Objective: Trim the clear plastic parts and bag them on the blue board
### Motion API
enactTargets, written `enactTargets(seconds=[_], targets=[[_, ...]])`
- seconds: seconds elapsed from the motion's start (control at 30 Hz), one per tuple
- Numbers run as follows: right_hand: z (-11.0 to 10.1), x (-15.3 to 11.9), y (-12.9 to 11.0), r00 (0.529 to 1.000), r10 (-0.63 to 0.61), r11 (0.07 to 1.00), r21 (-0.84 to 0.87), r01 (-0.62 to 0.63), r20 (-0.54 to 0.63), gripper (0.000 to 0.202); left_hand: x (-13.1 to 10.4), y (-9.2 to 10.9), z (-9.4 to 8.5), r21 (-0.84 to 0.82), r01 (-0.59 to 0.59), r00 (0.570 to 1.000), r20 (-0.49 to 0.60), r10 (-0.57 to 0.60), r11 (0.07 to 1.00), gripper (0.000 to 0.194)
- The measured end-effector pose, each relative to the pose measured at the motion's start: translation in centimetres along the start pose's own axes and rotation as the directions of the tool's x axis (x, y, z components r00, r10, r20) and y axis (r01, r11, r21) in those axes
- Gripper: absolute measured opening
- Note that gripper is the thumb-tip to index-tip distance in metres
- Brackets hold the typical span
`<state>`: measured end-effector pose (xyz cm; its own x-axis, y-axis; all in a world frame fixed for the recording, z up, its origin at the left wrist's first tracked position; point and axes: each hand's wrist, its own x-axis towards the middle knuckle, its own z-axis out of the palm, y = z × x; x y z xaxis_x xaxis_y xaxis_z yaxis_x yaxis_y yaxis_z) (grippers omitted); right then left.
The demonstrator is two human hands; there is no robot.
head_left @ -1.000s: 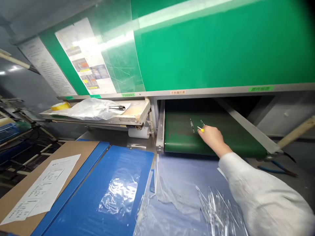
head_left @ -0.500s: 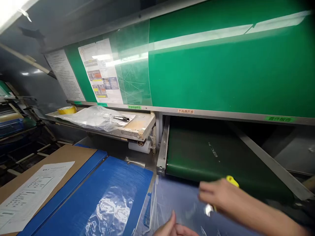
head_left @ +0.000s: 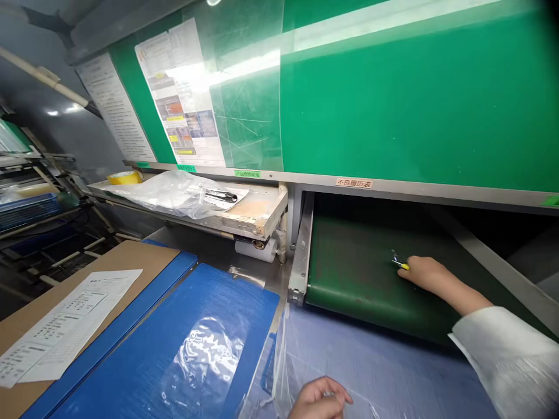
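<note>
My right hand (head_left: 421,273) is closed around a small yellow-handled tool (head_left: 402,266) with a shiny metal tip; its exact kind is hard to make out. It is over the dark green conveyor belt (head_left: 371,285), the tip pointing up and left. My left hand (head_left: 321,398) is at the bottom edge, its fingers loosely curled and nothing visible in them. Under it lies a stack of clear bluish plastic sheets or bags (head_left: 375,355) in front of the belt. The lower part of the left hand is cut off by the frame.
Left of the sheets lies a blue board (head_left: 144,349) with shiny clear film (head_left: 209,361). Farther left, printed papers (head_left: 65,326) rest on brown cardboard (head_left: 131,256). A shelf (head_left: 257,212) holds a plastic bag (head_left: 174,192), yellow tape (head_left: 125,177) and a black pen-like item (head_left: 222,195).
My right hand has moved from over the plastic sheets up and away, over the belt, carrying the yellow-handled tool. My left hand's fingers have curled. The camera view has shifted slightly.
</note>
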<state>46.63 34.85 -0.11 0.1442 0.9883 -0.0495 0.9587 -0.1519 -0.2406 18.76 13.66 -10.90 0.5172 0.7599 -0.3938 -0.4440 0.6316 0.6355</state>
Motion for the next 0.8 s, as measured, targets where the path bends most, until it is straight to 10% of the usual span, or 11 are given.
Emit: enactTargets(seconds=[0.2, 0.5, 0.8], targets=[[-0.7, -3.8, -1.8, 0.989, 0.079, 0.988, -0.142, -0.062, 0.122, 0.018, -0.6, 0.2, 2.6, -0.247, -0.066, 0.990, -0.135, 0.034, 0.967, 0.024], [7.7, -25.4, -6.2, 0.885, -0.209, 0.971, 0.194, 0.138, 0.415, 0.011, -1.2, -2.8, 3.9, -0.455, -0.055, 0.984, -0.175, -0.029, 0.889, 0.023], [13.4, -23.1, -2.5, 0.904, 0.090, 0.993, -0.112, -0.047, 0.419, 0.023, -2.4, -4.9, 1.0, -0.255, 0.076, 0.959, -0.247, -0.141, 0.964, 0.038]])
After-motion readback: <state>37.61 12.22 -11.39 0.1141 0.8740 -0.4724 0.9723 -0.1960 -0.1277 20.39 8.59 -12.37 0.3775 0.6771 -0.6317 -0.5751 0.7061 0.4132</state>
